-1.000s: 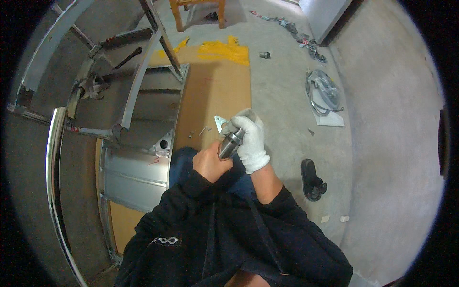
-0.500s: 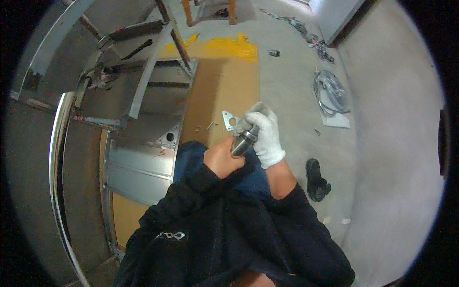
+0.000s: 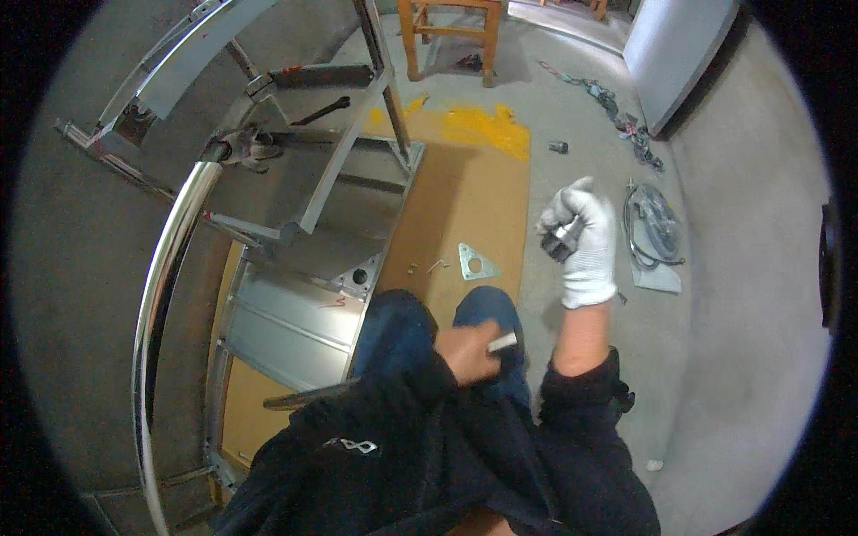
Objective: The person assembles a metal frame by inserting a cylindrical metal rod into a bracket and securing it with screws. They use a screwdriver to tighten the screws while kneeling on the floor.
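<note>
My right hand [image 3: 581, 232], in a white knitted glove, is raised over the floor right of the cardboard. Its fingers are closed round a short dark metal cylinder [image 3: 560, 243] with a shiny rim. My bare left hand [image 3: 471, 351], blurred by motion, is low over my knees. A small whitish strip-like piece [image 3: 503, 343] sticks out of its closed fingers; its kind cannot be made out. Beyond my knees a triangular metal plate [image 3: 478, 263] with a round hole lies on the cardboard [image 3: 478, 188]. Left of it lie an L-shaped hex key [image 3: 438, 265] and small screws [image 3: 412, 269].
To the left stands a metal frame [image 3: 322, 183] with a sheet-metal panel [image 3: 299, 317] and a shiny curved tube [image 3: 161, 295]. A bagged hose coil [image 3: 657, 223] lies by the right wall. Farther off are a small metal cylinder [image 3: 559, 146], tangled cloth strips [image 3: 617, 112] and a wooden stool [image 3: 451, 31].
My hands, together on a metal cylinder before, are now apart. The right has moved right with a dark metal cylinder; the left has drawn back over my knees. The view has shifted.
</note>
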### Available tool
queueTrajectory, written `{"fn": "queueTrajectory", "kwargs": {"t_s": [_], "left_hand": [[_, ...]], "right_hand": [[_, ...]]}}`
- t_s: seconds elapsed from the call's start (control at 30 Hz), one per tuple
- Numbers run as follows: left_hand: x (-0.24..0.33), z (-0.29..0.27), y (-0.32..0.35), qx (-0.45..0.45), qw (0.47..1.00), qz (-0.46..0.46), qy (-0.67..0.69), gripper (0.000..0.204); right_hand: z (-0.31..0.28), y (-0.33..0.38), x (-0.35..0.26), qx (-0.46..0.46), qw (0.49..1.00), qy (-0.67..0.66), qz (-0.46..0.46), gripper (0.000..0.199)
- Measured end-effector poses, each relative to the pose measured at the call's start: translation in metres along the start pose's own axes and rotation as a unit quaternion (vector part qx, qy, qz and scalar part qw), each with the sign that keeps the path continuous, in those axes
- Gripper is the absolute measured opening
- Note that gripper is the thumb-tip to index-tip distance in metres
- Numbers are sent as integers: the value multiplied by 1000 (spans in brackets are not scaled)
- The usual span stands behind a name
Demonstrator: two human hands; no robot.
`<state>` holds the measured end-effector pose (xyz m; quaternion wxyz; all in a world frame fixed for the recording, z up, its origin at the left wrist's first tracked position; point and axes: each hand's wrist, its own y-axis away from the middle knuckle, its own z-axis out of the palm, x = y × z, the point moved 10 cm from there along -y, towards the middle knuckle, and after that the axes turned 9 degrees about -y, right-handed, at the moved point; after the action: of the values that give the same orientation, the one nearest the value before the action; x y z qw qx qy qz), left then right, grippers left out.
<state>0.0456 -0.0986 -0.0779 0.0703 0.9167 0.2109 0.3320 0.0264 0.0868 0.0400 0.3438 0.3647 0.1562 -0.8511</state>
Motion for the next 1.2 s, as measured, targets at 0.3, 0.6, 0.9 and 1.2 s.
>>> {"fn": "queueTrajectory", "kwargs": {"t_s": [0.3, 0.6, 0.9, 1.2], "left_hand": [[-7, -34, -16, 86, 994, 12, -63, 32], [-51, -21, -25, 57, 997, 28, -54, 29], [-94, -12, -44, 20, 999, -11, 43, 29], [-109, -16, -32, 6, 988, 34, 152, 44]], "right_hand": [[-191, 4, 184, 248, 938, -87, 225, 21], [-298, -47, 277, 301, 920, 85, 236, 20], [-217, -68, 231, 121, 746, 648, 96, 31], [-206, -57, 315, -92, 511, 841, 154, 30]]}}
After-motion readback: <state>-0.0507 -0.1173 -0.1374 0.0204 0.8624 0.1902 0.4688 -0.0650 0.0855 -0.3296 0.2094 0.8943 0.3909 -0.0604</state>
